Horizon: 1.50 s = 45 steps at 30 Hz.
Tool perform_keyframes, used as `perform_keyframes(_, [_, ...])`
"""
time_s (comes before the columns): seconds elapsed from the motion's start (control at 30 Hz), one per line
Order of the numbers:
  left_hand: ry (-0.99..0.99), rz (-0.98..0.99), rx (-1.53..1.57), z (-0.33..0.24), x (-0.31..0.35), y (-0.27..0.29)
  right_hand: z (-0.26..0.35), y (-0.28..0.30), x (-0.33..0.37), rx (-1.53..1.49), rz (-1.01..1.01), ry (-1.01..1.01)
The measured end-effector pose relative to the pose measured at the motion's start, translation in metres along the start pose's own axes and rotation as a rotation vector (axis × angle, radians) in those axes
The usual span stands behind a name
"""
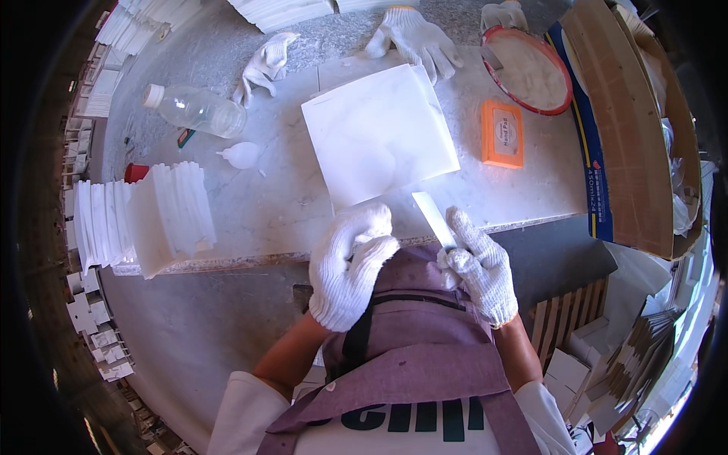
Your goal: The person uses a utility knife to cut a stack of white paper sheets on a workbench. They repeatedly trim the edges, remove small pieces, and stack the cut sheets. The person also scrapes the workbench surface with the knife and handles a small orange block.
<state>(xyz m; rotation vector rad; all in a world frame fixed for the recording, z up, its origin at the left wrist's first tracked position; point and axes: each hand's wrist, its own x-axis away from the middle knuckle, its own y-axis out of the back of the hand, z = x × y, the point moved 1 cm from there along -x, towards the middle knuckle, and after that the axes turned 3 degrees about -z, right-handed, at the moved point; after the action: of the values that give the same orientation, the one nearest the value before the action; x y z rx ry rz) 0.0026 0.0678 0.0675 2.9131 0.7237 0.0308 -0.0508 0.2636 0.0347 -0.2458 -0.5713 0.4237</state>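
Observation:
Both hands wear white knitted gloves. My right hand (479, 269) is closed on a flat, pale strip (433, 216) like a scraper blade, which points up and left toward the table. My left hand (350, 267) is curled loosely just off the table's near edge, its thumb and fingers apart and nothing visible between them. In front of the hands lie white square tiles (383, 133) with faint grey veins, one on another and slightly askew. The left fingertips are close to their near corner; whether they touch is unclear.
White tiles (168, 220) stand on edge at left, near a clear bottle (196, 110) and a white bulb (242, 155). Spare gloves (415, 42) lie behind. To the right are an orange hand pad (502, 135), a red-rimmed round tray (570, 80) of whitish powder and a cardboard box (633, 144).

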Motion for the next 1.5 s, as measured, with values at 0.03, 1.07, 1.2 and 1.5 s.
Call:
perform_keyframes(0.03, [0.108,-0.032,0.141,-0.003,0.002,-0.006,0.004,-0.005,-0.001,-0.005,-0.001,0.019])
perform_keyframes(1.07, [0.384,-0.074,0.332,-0.032,-0.028,0.023,0.016,0.006,-0.007,0.579,-0.039,0.178])
perform_keyframes(1.2, [0.171,-0.146,0.046,-0.012,-0.025,0.035,0.026,-0.002,-0.015,0.461,-0.120,0.417])
perform_keyframes(1.5, [0.002,-0.094,-0.532,0.018,-0.040,0.049,0.032,-0.010,-0.051,0.690,-0.133,0.567])
